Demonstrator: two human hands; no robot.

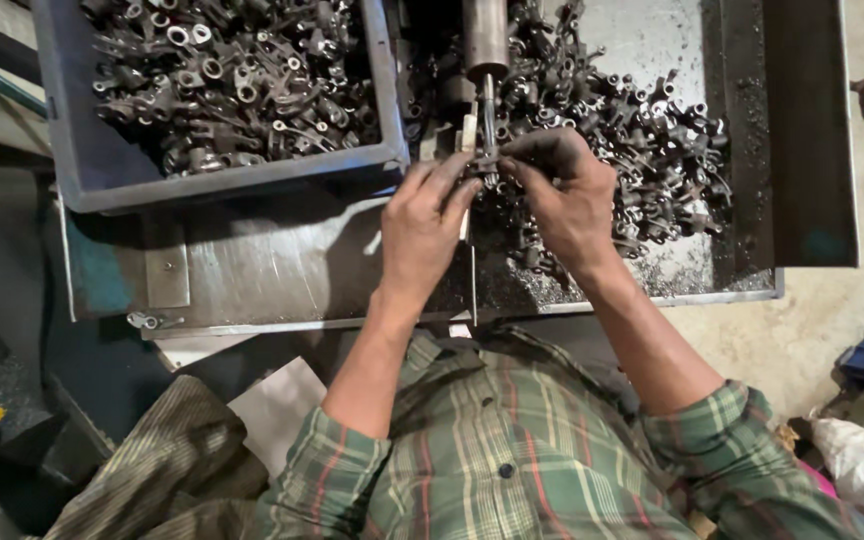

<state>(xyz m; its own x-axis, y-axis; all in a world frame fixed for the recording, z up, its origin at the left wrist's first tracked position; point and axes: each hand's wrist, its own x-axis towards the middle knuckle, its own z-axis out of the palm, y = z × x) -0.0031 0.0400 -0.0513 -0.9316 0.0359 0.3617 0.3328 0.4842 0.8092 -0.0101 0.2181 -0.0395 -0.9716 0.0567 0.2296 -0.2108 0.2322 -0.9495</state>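
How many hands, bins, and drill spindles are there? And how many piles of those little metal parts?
Hands: 2, left hand and right hand
Grey bin: 1
Spindle: 1
Piles of metal parts: 2, in the bin and on the tray
Total: 6
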